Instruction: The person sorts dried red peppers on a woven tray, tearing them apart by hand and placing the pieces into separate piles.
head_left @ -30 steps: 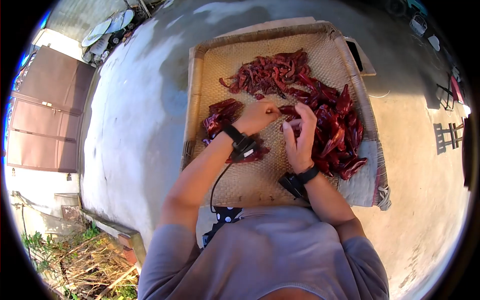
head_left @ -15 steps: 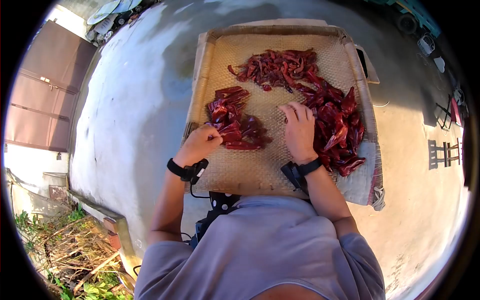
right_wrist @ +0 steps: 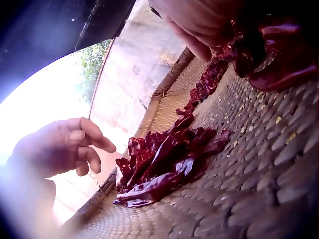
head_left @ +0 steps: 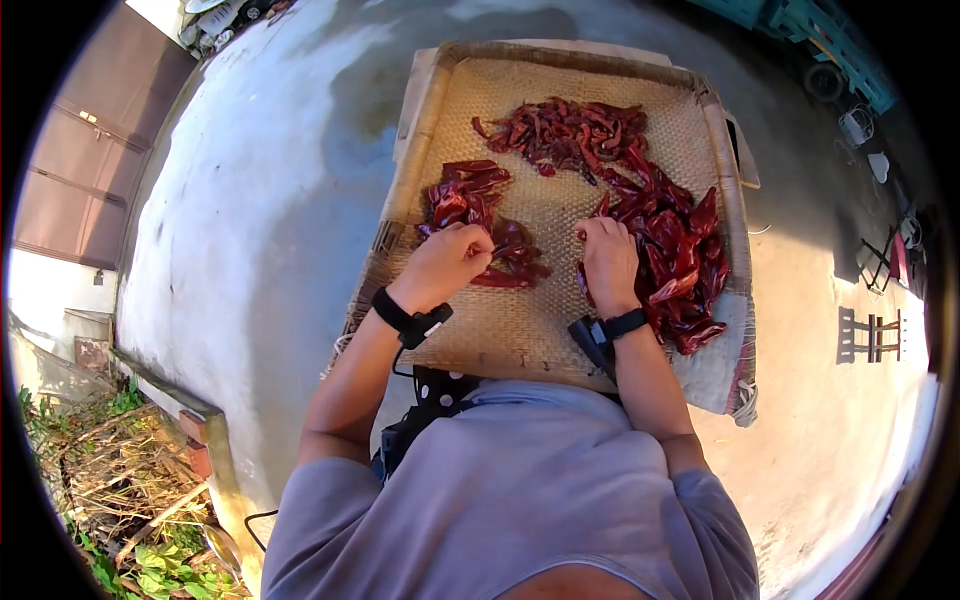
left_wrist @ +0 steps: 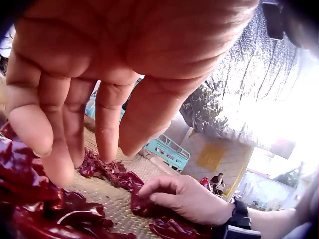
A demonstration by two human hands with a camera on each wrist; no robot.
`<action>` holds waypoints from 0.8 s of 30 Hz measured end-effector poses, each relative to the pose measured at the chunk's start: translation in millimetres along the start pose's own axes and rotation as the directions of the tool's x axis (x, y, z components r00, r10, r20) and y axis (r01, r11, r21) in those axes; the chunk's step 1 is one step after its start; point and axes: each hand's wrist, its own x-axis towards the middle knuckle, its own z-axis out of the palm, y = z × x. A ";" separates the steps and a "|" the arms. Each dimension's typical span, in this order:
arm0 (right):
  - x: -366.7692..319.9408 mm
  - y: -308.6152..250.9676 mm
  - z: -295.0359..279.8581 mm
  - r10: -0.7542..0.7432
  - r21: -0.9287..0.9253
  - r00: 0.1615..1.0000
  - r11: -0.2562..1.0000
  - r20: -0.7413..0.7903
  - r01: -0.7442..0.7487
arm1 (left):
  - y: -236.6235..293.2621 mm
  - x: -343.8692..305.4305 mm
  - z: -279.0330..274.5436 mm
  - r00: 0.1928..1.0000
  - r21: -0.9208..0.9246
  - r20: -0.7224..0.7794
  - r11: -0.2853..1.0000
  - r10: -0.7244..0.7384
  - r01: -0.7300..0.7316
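Observation:
Over the near edge of the left pile of glossy red dried peppers (head_left: 463, 200) is my left hand (head_left: 438, 268), its fingers loosely bent and holding nothing in the left wrist view. My right hand (head_left: 610, 262) is at the left edge of the larger right pile (head_left: 680, 245), thumb and fingers curled round a red pepper (head_left: 584, 282). In the left wrist view that hand (left_wrist: 197, 201) lies low over the peppers. A third pile, of smaller, duller peppers (head_left: 575, 135), is at the far side of the woven tray (head_left: 545, 325).
A grey cloth (head_left: 712, 375) lies under the tray's near right corner. A dark flat object (head_left: 733, 140) shows beyond the right rim. Stools (head_left: 884, 338) and a teal vehicle (head_left: 835, 50) stand on the concrete at right. The left wrist view shows a seated person (left_wrist: 217, 181).
My left hand went from beside the right hand to the left pile's near edge, then slightly right and farther over it. My right hand's fingers have curled in beside the right pile.

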 end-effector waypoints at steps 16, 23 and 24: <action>8.6 -6.8 3.2 -0.101 0.011 0.980 0.994 -0.169 0.105 | 23.2 30.1 46.4 0.993 -0.020 -0.078 0.996 0.083 -0.085; 2.6 -42.3 -42.2 -0.004 0.854 0.926 0.389 0.378 -0.346 | 26.2 32.6 55.2 0.936 -0.072 -0.243 0.957 0.255 -0.280; 1.5 -43.4 -51.5 -0.015 0.840 0.880 0.307 0.474 -0.447 | 24.3 27.9 52.6 0.946 0.023 -0.225 0.972 0.232 -0.233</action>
